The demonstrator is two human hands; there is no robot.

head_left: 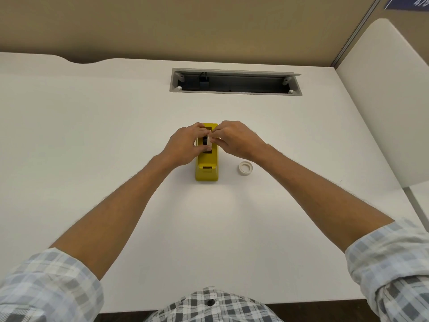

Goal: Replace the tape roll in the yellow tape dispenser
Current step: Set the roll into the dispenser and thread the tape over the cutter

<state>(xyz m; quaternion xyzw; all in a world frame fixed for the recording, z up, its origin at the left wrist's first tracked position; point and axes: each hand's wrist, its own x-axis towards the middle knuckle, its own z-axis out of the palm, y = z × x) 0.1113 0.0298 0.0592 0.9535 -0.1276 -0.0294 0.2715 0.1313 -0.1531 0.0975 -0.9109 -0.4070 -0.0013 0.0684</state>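
The yellow tape dispenser stands in the middle of the white desk, its cutter end towards me. A tape roll on a dark hub sits upright in the dispenser's slot. My left hand grips the roll from the left. My right hand pinches it from the right, fingertips at its top. Both hands hide much of the roll and the slot. A second white tape roll lies flat on the desk just right of the dispenser, under my right wrist.
A grey cable tray opening with a dark recess is set into the desk at the back. A white divider panel stands along the right side. A beige wall runs behind the desk.
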